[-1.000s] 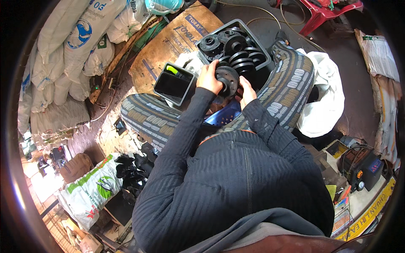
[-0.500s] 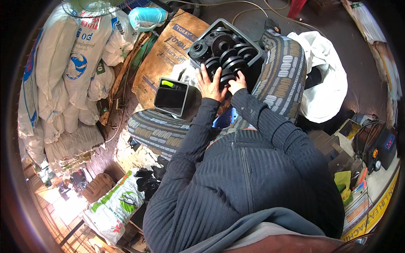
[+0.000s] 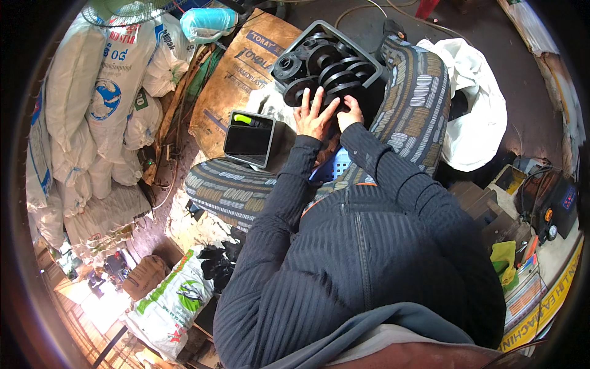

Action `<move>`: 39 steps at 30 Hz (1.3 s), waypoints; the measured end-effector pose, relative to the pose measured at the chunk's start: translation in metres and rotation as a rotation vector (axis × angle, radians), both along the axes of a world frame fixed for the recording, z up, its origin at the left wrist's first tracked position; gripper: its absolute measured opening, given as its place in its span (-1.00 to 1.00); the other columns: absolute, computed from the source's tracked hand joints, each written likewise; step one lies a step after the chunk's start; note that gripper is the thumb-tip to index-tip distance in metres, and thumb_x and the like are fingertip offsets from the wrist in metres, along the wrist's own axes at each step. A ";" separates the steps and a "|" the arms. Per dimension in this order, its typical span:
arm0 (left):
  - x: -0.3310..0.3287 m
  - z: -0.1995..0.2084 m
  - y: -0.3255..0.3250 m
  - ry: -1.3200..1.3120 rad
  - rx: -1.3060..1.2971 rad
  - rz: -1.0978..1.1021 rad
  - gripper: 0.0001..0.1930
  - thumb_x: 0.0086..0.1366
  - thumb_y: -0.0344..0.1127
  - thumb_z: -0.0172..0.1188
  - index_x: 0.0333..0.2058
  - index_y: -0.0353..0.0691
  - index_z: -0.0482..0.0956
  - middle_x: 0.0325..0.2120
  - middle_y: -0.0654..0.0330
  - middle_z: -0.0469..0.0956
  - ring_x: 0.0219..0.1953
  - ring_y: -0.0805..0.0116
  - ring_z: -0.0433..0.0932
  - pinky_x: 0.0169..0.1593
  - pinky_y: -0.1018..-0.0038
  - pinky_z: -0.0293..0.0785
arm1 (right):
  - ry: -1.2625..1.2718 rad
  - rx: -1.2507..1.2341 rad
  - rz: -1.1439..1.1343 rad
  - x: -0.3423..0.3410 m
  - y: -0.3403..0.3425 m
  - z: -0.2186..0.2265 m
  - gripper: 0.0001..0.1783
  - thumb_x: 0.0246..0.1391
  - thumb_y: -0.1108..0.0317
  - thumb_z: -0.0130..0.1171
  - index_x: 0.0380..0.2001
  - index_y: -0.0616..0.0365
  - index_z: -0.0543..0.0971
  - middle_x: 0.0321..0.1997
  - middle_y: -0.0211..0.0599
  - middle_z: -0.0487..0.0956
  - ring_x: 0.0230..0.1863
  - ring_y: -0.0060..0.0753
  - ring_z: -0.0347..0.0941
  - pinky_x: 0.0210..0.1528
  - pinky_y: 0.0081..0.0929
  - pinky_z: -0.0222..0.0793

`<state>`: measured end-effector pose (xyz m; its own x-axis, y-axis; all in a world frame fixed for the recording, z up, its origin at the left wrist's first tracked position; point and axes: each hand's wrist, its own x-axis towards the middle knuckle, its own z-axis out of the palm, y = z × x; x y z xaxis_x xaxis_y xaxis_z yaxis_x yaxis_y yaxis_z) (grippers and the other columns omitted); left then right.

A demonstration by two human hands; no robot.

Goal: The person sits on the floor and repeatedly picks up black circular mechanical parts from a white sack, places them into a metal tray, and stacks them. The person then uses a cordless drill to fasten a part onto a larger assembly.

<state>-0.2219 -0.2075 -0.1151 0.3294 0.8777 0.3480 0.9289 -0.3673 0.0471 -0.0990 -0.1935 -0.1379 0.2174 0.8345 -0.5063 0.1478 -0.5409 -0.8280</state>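
Black discs crowd the grey bin; the spread left hand could topple one by nudging. Whether the right hand pinches anything, I can't tell.

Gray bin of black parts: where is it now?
In the head view, the gray bin is at top, just right of center, beyond left hand and right hand, between brown cardboard on its left and the person's right leg.
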 end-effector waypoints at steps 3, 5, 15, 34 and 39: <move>0.007 0.000 0.005 0.059 -0.068 0.006 -0.33 -0.06 -0.08 0.25 0.11 0.45 0.30 0.29 0.20 -0.01 0.30 0.06 -0.08 -0.03 0.17 0.08 | -0.042 -0.015 -0.025 0.002 0.008 0.007 -0.33 -0.16 0.53 0.07 0.14 0.11 0.25 0.20 0.02 0.25 0.21 -0.05 0.20 0.23 -0.35 0.16; 0.007 0.003 0.002 0.098 -0.121 0.000 -0.27 -0.07 -0.07 0.26 0.15 0.42 0.23 0.29 0.10 -0.06 0.31 -0.03 -0.14 0.02 0.15 0.01 | 0.028 -0.032 -0.018 0.001 0.004 0.014 -0.20 -0.18 0.52 0.09 0.22 0.15 0.11 0.28 0.08 0.12 0.26 -0.04 0.13 0.26 -0.36 0.10; 0.019 0.047 -0.009 -0.167 -0.356 0.048 0.00 -0.17 -0.03 0.38 0.26 0.03 0.03 0.29 -0.09 -0.20 0.31 -0.19 -0.22 0.15 -0.02 -0.01 | 0.175 0.988 -0.135 0.158 0.012 0.184 -0.73 0.11 0.57 -0.07 -0.10 0.22 0.46 -0.12 -0.21 0.54 -0.14 -0.40 0.46 -0.02 -0.44 0.36; 0.189 0.156 0.049 -0.319 -0.221 -0.401 -0.50 -0.06 -0.44 0.23 -0.05 -0.25 0.41 -0.17 0.35 0.57 0.05 0.29 0.38 0.04 0.35 0.00 | -1.028 -0.515 0.368 0.424 0.076 -0.135 -0.64 -0.13 0.25 0.15 -0.19 0.08 0.52 -0.09 -0.03 0.50 -0.05 -0.06 0.44 0.03 -0.31 0.34; 0.186 0.151 0.049 -0.325 -0.239 -0.393 -0.49 -0.06 -0.47 0.19 -0.03 -0.15 0.38 -0.22 0.35 0.59 0.07 0.25 0.35 0.12 0.25 -0.07 | -1.030 -0.525 0.437 0.455 0.100 -0.161 -0.59 -0.15 0.25 0.18 -0.15 0.09 0.48 -0.06 -0.02 0.48 -0.03 -0.06 0.42 0.05 -0.32 0.32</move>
<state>-0.0362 -0.1585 0.0357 0.5569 0.7772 0.2929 0.6481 -0.6272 0.4320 0.3564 -0.0934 -0.2989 0.4670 0.6845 -0.5598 0.8537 -0.5139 0.0839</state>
